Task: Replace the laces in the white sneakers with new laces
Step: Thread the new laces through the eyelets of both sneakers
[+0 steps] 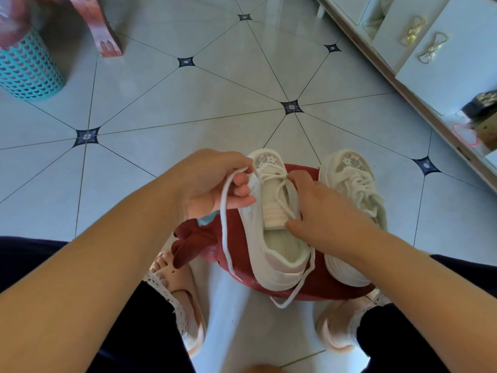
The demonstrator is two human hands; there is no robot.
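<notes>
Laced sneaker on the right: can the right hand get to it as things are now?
Probably yes. The right hand rests on the other sneaker, just beside the laced sneaker, and nothing lies between them.

Your left hand (212, 181) pinches a white lace (222, 224) beside the toe-end eyelets of the near white sneaker (271, 265). The lace is threaded only through the front eyelets; its loose lengths trail over the edge of the red stool (317, 288). Your right hand (322, 208) rests on the sneaker's right side, thumb by the tongue. A second sneaker (355, 205), fully laced, sits just beside it on the stool. Pale tiled floor (215, 103); teal basket (27, 65) far left.
</notes>
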